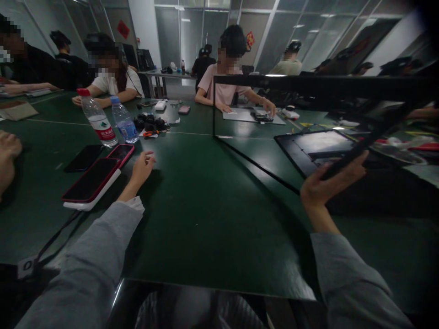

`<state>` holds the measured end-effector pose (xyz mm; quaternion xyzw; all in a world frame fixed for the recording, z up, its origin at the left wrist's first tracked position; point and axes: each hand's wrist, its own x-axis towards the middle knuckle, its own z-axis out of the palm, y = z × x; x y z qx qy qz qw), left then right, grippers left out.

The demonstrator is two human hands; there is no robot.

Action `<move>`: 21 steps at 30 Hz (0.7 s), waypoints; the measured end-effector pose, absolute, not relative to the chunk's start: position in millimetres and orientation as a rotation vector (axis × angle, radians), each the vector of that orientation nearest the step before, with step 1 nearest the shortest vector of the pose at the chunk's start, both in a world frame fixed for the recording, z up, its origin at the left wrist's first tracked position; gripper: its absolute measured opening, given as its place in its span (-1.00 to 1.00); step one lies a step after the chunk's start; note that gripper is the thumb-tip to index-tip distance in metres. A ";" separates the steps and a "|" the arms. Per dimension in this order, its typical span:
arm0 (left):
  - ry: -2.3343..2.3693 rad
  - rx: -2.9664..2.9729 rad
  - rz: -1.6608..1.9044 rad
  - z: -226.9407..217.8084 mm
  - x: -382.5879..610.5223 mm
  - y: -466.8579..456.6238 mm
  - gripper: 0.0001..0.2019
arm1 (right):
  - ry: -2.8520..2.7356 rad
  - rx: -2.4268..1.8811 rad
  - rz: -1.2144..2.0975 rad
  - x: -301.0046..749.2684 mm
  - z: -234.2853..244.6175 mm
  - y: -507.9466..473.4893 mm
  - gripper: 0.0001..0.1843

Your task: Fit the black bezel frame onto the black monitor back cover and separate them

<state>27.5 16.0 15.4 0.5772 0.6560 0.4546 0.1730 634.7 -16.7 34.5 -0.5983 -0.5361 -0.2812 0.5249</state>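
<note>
My right hand (325, 183) is closed on one side of a thin black rectangular frame (257, 166), like a screen bezel. It holds the frame tilted above the table; the opening shows the things behind. Under the frame, on the right, lies a dark flat panel with a shiny surface (318, 140), partly hidden by my hand. My left hand (140, 171) hovers low over the table with loosely bent fingers and nothing visible in them. Close to its left are a red-edged phone (92, 180) on a white slab (103, 192) and a smaller red-edged device (121, 154).
A red-capped bottle (99, 121) and a blue-capped bottle (124, 121) stand beyond the phones, beside a black phone (84, 158) and a dark pile of parts (151, 122). Across the green table (206, 214), a person in pink (222, 87) handles a small device. Another person's hand (8, 146) rests left.
</note>
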 end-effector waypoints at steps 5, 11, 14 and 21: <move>1.678 1.643 1.482 10.6 47.7 19.0 -0.30 | -1.336 -1.335 -0.444 599.4 41.3 -16.5 -0.19; 1.476 1.555 1.547 20.8 67.3 9.9 -0.32 | -1.384 -1.531 -0.176 589.0 39.1 -16.2 -0.20; 1.480 1.376 1.514 29.6 73.2 4.2 -0.42 | -1.425 -1.594 -0.074 597.8 23.8 -4.1 -0.18; 1.651 1.200 1.437 30.5 66.4 2.5 -0.63 | -1.639 -1.547 0.326 615.0 -23.0 23.0 -0.34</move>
